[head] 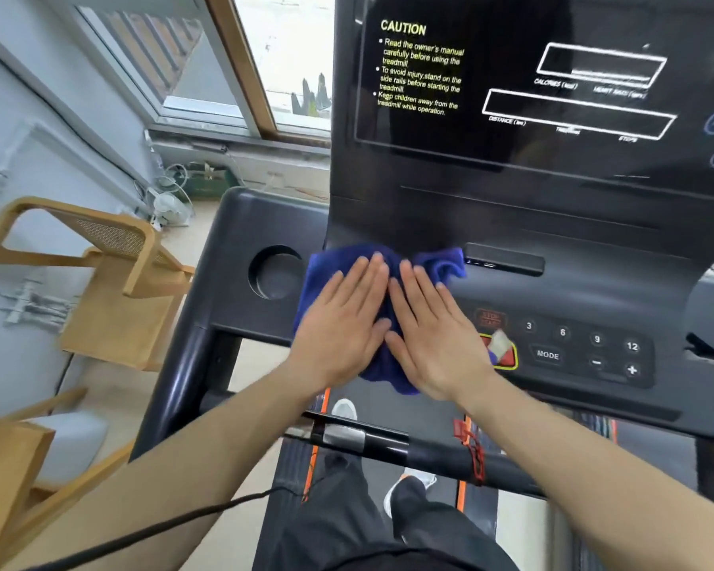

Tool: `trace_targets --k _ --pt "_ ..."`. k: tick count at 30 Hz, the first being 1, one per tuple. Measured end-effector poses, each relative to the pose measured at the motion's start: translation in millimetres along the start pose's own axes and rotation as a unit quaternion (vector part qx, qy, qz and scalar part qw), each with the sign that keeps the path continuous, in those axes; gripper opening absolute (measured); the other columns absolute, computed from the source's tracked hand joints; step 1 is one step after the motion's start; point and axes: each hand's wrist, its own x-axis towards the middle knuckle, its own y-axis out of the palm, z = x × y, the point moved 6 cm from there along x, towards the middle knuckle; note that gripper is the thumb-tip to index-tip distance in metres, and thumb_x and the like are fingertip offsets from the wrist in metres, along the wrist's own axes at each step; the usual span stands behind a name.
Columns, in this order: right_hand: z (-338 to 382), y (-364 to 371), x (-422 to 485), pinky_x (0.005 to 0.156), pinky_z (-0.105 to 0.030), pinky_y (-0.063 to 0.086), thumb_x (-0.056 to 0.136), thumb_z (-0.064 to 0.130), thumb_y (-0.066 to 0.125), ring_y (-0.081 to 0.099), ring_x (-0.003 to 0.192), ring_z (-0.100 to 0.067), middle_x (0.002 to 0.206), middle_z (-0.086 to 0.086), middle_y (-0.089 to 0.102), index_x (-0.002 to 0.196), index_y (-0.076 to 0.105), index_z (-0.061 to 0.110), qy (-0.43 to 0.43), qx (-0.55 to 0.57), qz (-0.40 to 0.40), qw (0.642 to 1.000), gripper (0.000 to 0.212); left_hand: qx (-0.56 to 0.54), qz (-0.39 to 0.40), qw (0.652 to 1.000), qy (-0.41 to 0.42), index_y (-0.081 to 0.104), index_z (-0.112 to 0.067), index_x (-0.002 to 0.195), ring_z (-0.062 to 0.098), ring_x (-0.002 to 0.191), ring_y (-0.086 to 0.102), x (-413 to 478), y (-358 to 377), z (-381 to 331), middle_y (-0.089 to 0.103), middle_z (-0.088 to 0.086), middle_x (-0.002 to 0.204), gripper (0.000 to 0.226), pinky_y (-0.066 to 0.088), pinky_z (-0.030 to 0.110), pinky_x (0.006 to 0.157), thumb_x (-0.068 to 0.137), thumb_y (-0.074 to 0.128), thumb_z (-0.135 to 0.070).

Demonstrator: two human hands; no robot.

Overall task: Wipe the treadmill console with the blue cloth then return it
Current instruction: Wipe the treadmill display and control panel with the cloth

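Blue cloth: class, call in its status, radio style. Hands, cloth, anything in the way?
Left hand and right hand flat, pressing blue cloth on console. Cup holder left of cloth, red safety key right.

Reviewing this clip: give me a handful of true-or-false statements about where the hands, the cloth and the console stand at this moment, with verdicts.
1. Both hands lie flat on the blue cloth. True: left hand and right hand rest side by side on it.
2. The cloth lies inside the cup holder. False: it lies to the right of it, on the console.
3. The display shows a caution notice. True.
4. The right hand is pressing the MODE button. False: that button lies apart, to the hand's right.
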Motion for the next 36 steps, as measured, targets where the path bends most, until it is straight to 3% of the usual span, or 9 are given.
trace_targets --k 5,11,17,20,25,28,30,33,36 --pt "10.7 -8.8 46.0 0.127 -0.042 0.009 0.103 0.049 0.013 0.002 0.156 -0.021 0.169 -0.009 0.005 0.161 0.012 0.009 0.016 0.019 -0.012 1.000 0.070 -0.010 0.006 0.998 -0.067 0.022 -0.002 0.156 0.029 0.153 0.013 15.9 -7.1 32.1 0.017 0.017 0.164 0.065 0.013 0.046 0.125 0.102 0.024 -0.038" --pt "23.8 8.9 -27.2 0.126 -0.045 0.013 0.103 0.057 0.008 0.005 0.156 -0.025 0.168 -0.013 0.007 0.159 0.018 0.007 0.019 0.047 0.016 0.999 0.076 0.024 0.032 0.999 0.010 0.016 -0.004 0.156 0.028 0.154 0.010 -33.6 6.5 -7.8 0.012 0.016 0.166 0.065 0.010 0.043 0.125 0.104 0.026 -0.041" --pt "-0.7 -8.0 14.4 0.127 -0.041 0.006 0.098 0.054 0.007 -0.004 0.156 -0.020 0.169 -0.009 -0.002 0.160 0.007 0.009 0.026 0.051 0.007 0.998 0.076 0.004 0.032 0.996 -0.087 0.011 -0.006 0.157 0.026 0.154 0.011 9.7 0.4 -1.4 0.010 0.015 0.166 0.065 0.012 0.044 0.124 0.103 0.014 -0.044" --pt "-36.6 -6.4 -21.7 0.127 -0.040 0.007 0.097 0.061 0.002 -0.004 0.156 -0.019 0.169 -0.008 -0.005 0.161 0.006 0.012 0.063 0.045 0.015 0.997 0.081 -0.009 0.046 0.998 -0.034 0.001 -0.010 0.157 0.024 0.155 0.000 24.4 4.9 -42.4 -0.002 0.011 0.167 0.067 0.009 0.044 0.125 0.102 0.012 -0.047" --pt "-93.9 -8.0 -91.3 0.127 -0.042 0.011 0.093 0.071 -0.006 -0.001 0.156 -0.024 0.168 -0.011 -0.001 0.160 0.013 0.008 0.146 0.043 0.013 0.988 0.094 -0.015 0.066 0.994 0.089 0.002 -0.012 0.158 0.020 0.155 -0.005 44.7 12.5 -128.1 -0.011 0.005 0.165 0.066 0.001 0.041 0.126 0.103 0.016 -0.044" --pt "-69.0 -9.5 -73.4 0.126 -0.040 0.004 0.096 0.067 0.001 -0.002 0.156 -0.025 0.168 -0.014 0.000 0.160 0.012 0.007 0.138 0.062 -0.001 0.989 0.089 -0.022 0.067 0.994 0.087 0.003 -0.015 0.159 0.015 0.154 -0.008 37.1 8.8 -98.4 -0.008 0.002 0.166 0.065 0.001 0.038 0.126 0.103 0.019 -0.044" --pt "-30.9 -8.5 -37.9 0.126 -0.040 0.002 0.098 0.063 0.013 -0.003 0.156 -0.025 0.168 -0.013 -0.003 0.160 0.008 0.007 0.080 0.081 -0.012 0.993 0.083 0.001 0.053 0.998 0.038 0.002 -0.013 0.159 0.015 0.153 -0.008 21.1 4.4 -49.5 -0.006 0.003 0.166 0.065 0.003 0.039 0.126 0.104 0.017 -0.046" --pt "20.7 -1.6 19.0 0.127 -0.043 0.001 0.100 0.060 0.015 -0.013 0.155 -0.022 0.168 -0.009 -0.012 0.160 -0.004 0.009 0.011 0.076 0.016 0.997 0.081 0.042 0.063 0.996 -0.044 0.001 -0.009 0.157 0.020 0.153 -0.004 -4.7 -2.4 19.2 0.003 0.011 0.167 0.065 0.007 0.042 0.125 0.104 0.004 -0.047" --pt "27.5 -5.0 33.8 0.127 -0.041 0.000 0.101 0.060 0.015 -0.012 0.155 -0.020 0.168 -0.007 -0.013 0.160 -0.004 0.009 -0.018 0.043 0.024 0.999 0.080 0.037 0.072 0.993 -0.083 0.000 -0.008 0.157 0.025 0.154 -0.003 -8.3 -4.9 30.0 -0.002 0.012 0.167 0.067 0.008 0.046 0.125 0.103 0.003 -0.047"
